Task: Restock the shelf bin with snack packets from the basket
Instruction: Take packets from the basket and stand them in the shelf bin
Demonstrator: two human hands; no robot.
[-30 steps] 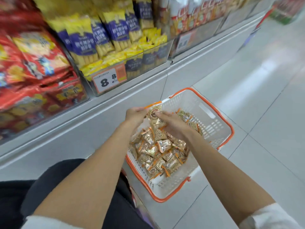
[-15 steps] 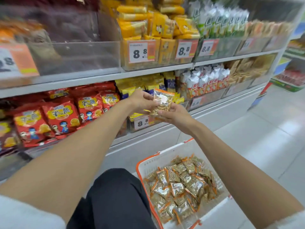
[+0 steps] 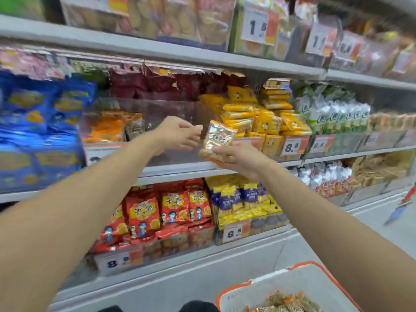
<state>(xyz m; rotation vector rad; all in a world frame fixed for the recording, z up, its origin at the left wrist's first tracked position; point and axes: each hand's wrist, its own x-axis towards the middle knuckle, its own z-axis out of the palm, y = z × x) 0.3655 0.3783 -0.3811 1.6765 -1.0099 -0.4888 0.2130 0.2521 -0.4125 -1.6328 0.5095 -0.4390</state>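
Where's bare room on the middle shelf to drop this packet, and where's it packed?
Bare room: right part of the clear bin, between the orange packet pile and the yellow packs, behind the open left hand. The right hand holds the snack packet just in front. Crowded: yellow packs stacked high; the red bags below fill their bin.

Gold-orange snack packet [image 3: 217,140], orange-rimmed white basket [image 3: 301,287]

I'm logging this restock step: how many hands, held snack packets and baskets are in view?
Hands: 2 (left hand, right hand)
Held snack packet: 1
Basket: 1
Total: 4
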